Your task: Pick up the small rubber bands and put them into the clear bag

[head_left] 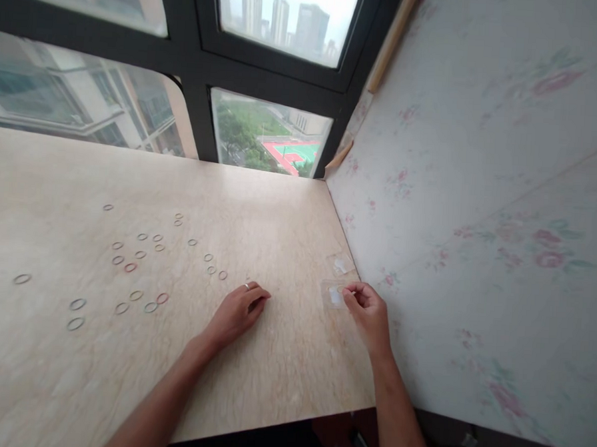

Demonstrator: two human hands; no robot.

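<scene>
The right hand (372, 315) has its thumb and forefinger at the right side of a clear packet (327, 302), close to the wall (482, 160). The fingertips look near together, but I cannot tell whether they are clamped on the film, on something small, or on nothing. For work at this edge, a light pinch with the very tips would probably serve best — thin film is likely to slide or crease if pulled sideways. Lifting the wrist a little should keep the knuckles off the wall and the packet in sight.

The left hand (238, 309) rests on the table (281, 356), left of that grip and well apart from it, fingers curled with thumb and forefinger close; whether anything is between them I cannot tell. Steadying the packet would call for bringing it across, pressing flat near the packet's left side.

The packet lies flat, just left of the right fingertips, with a whitish patch showing. A faint curved outline sits by the pinch — inside or on top, I cannot say. A second packet (342, 264) lies just beyond, also whitish in the middle, contents unclear. The rings (130, 272) lie loose, left of both hands, outside either packet.
</scene>
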